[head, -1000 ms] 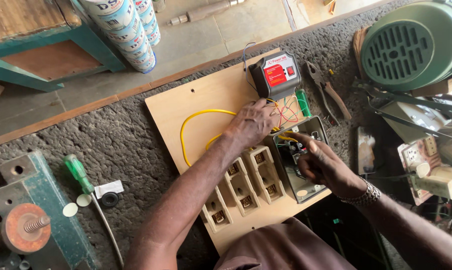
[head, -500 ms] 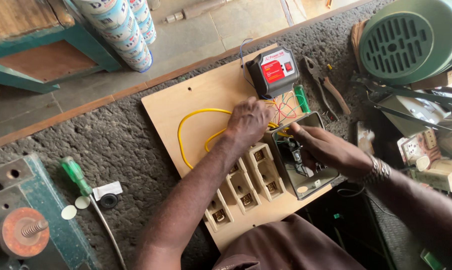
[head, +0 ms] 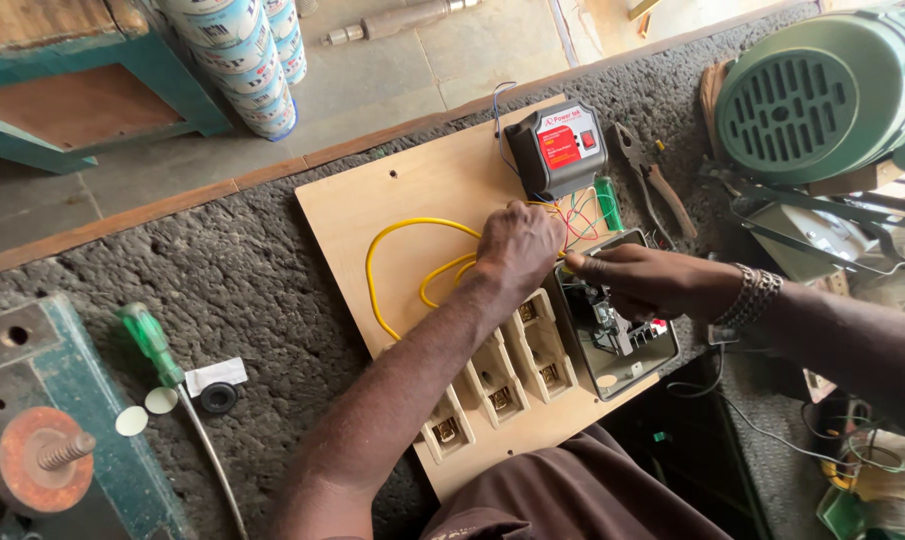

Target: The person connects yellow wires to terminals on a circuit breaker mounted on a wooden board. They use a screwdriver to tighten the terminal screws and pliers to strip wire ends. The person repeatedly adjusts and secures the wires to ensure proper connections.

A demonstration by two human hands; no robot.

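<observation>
One wooden board (head: 412, 190) on rough surface (head: 172, 270), near edge overhanging. Three cream fuse holders (head: 497, 375) in row. One open grey box (head: 622, 330) holding wiring. Left hand (head: 517, 245) fingers clenched on yellow wire (head: 392, 235); right hand (head: 642, 280) pinches wire end beside it. One black box (head: 557, 145), one pair of pliers (head: 657, 185), one green screwdriver (head: 152, 345).

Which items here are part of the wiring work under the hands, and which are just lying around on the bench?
In use:
- left hand on the yellow wire
- right hand over the open switch box
- plywood board
- cream fuse holders
- black unit with red label

Lying about:
- green-handled screwdriver
- pliers
- green motor
- stacked tins
</observation>
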